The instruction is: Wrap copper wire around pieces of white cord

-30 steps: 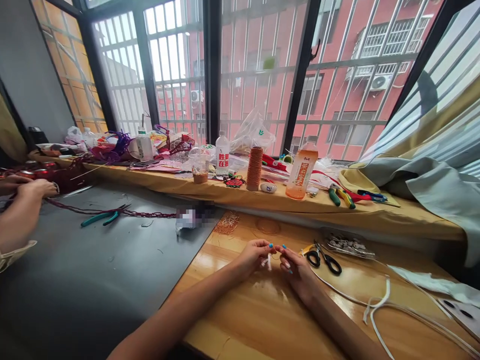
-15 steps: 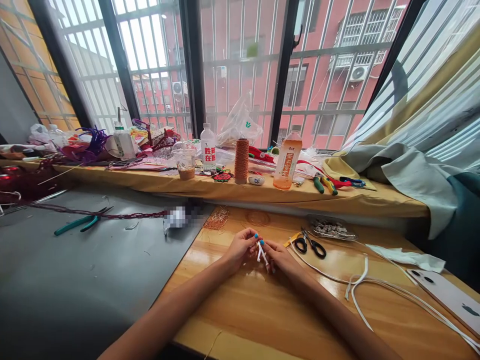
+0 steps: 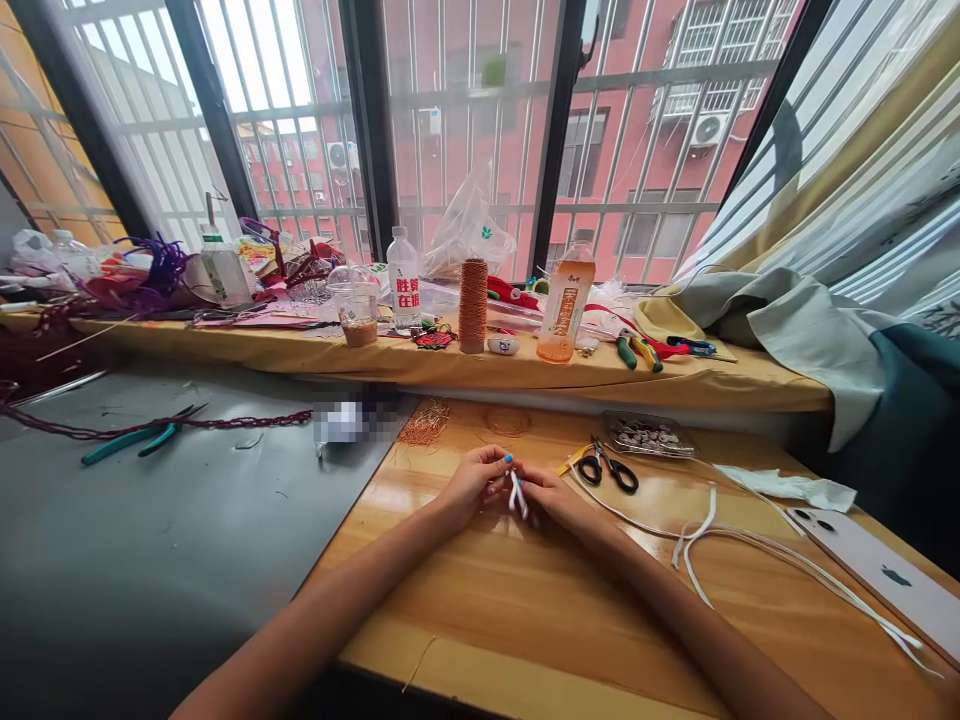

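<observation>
Above the wooden table [image 3: 450,610], my left hand [image 3: 480,480] and my right hand [image 3: 553,494] meet, both closed with the fingertips pinched. Between them is a short piece of white cord [image 3: 517,494], its two ends hanging down in a narrow V. My left thumb and forefinger grip near the cord's top; my right fingers press on it from the other side. Part of the cord is hidden by the fingers. Right of my hands lie black-handled scissors [image 3: 616,474] and a long white cord [image 3: 739,556].
A clear tray of small pieces [image 3: 651,437] stands at the back right, with a phone [image 3: 892,575] at the right edge. Copper wire bits [image 3: 425,424] lie behind my hands. Teal pliers [image 3: 131,441] rest on the grey surface. The sill holds a thread spool [image 3: 473,307] and a bottle [image 3: 566,300].
The view has shifted slightly, so the scene sits a little further left and up. My hands stay together on the white cord, whose hanging ends have swung closer together.
</observation>
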Motion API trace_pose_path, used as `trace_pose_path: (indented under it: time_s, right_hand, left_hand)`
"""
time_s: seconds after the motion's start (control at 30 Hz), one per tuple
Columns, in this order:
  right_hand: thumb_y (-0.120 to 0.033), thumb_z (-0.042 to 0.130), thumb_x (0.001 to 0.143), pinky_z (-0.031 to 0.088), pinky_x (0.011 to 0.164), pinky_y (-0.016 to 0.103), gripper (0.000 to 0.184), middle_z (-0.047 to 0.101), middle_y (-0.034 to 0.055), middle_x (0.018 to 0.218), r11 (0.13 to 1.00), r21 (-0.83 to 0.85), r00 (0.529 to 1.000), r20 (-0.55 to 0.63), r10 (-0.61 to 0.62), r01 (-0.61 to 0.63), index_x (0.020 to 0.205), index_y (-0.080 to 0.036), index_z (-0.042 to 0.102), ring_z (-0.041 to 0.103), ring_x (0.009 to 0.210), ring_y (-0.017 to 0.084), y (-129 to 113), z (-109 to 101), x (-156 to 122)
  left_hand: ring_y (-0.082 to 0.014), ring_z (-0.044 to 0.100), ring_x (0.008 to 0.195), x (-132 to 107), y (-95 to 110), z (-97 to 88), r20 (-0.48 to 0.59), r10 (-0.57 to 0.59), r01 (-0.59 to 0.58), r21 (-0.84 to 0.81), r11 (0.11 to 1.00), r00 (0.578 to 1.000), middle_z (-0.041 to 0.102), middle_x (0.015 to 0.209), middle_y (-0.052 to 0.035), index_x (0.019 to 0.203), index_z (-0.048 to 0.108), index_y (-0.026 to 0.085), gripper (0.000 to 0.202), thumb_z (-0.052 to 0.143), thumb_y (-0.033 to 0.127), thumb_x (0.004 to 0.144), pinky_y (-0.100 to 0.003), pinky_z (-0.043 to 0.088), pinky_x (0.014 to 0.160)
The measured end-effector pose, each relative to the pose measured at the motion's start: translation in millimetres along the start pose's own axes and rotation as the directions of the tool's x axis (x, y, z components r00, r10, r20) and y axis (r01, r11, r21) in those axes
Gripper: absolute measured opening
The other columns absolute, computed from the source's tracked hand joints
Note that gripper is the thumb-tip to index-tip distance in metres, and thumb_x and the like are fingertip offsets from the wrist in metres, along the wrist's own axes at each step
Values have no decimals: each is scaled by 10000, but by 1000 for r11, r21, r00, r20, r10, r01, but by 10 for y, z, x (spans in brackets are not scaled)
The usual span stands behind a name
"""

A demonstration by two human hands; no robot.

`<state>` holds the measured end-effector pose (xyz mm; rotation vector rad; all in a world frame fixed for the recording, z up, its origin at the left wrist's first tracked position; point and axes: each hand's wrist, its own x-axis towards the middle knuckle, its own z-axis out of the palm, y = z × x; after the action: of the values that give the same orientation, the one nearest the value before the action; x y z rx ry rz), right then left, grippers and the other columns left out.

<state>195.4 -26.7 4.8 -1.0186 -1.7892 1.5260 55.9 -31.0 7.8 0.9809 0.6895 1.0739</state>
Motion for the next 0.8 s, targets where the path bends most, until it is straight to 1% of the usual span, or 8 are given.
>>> trace_pose_path:
  time_s: [0.07, 0.13, 0.3, 0.4, 0.47, 0.6, 0.7, 0.8]
  right_hand:
    - [-453, 528, 626, 332, 395, 183, 315, 466, -47, 504, 999, 0, 997, 74, 33, -33, 718, -153, 494, 408, 402, 54, -28, -19, -9]
    - [-442, 516, 636, 329, 393, 187, 305, 447, -52, 490, 999, -28, 995, 93, 44, -41, 727, -152, 493, 407, 398, 60, -43, -12, -17]
    - [-342, 365, 763, 295, 389, 188, 243, 412, -39, 495, 971, -232, 994, -84, -76, 54, 608, -167, 431, 369, 401, 63, -27, 90, -49]
    - [-228, 293, 791, 317, 439, 198, 242, 438, -24, 500, 902, -419, 980, -111, -165, 104, 583, -174, 404, 384, 434, 78, -7, 132, -72]
    - [-158, 296, 776, 328, 490, 206, 225, 491, -2, 542, 803, -578, 967, -86, -238, 146, 591, -169, 423, 421, 490, 92, 3, 147, -87]
    - [-142, 303, 797, 315, 534, 223, 235, 593, 65, 677, 492, -863, 957, -37, -286, 114, 667, -148, 499, 504, 580, 127, -4, 170, -137]
    - [-149, 290, 822, 293, 508, 232, 260, 614, 90, 694, 259, -964, 962, -7, -273, 67, 722, -138, 530, 537, 579, 146, -31, 167, -182]
    - [-181, 290, 843, 277, 488, 236, 269, 622, 91, 703, 126, -988, 959, 55, -278, 93, 763, -133, 542, 559, 599, 155, -45, 137, -203]
  left_hand:
    - [-8, 251, 299, 3, -3, -4, -3, 9, -9, 13, 1000, 1000, 372, 359, 79, 674, 492, 114, 281, 652, 323, 578, -147, 136, 314]
    - [-10, 255, 301, 7, -8, -11, -1, 10, -10, 19, 1000, 1000, 366, 358, 78, 681, 505, 109, 264, 644, 313, 589, -149, 148, 319]
    - [12, 273, 338, 20, -14, -46, -20, 11, -12, -27, 1000, 1000, 530, 584, 19, 686, 512, 106, 255, 661, 274, 566, -148, 157, 329]
    - [24, 267, 345, 22, 0, -57, -12, 24, -25, -62, 998, 1000, 567, 709, -4, 678, 512, 109, 245, 669, 250, 554, -148, 139, 335]
    - [26, 258, 341, 21, 12, -51, 7, 30, -30, -70, 997, 1000, 562, 697, 0, 661, 514, 106, 240, 672, 249, 550, -151, 136, 340]
    - [4, 329, 363, 13, 34, -24, -11, -1, 1, -15, 1000, 1000, 524, 612, 12, 619, 509, 102, 263, 679, 285, 539, -160, 202, 358]
    - [-11, 361, 381, -8, 77, -10, -51, -52, 54, 34, 998, 997, 513, 603, 13, 619, 503, 106, 270, 677, 294, 535, -168, 213, 363]
    - [-6, 295, 343, -32, 138, -9, -33, -132, 134, 78, 988, 991, 440, 502, 41, 628, 500, 109, 262, 656, 307, 558, -174, 149, 351]
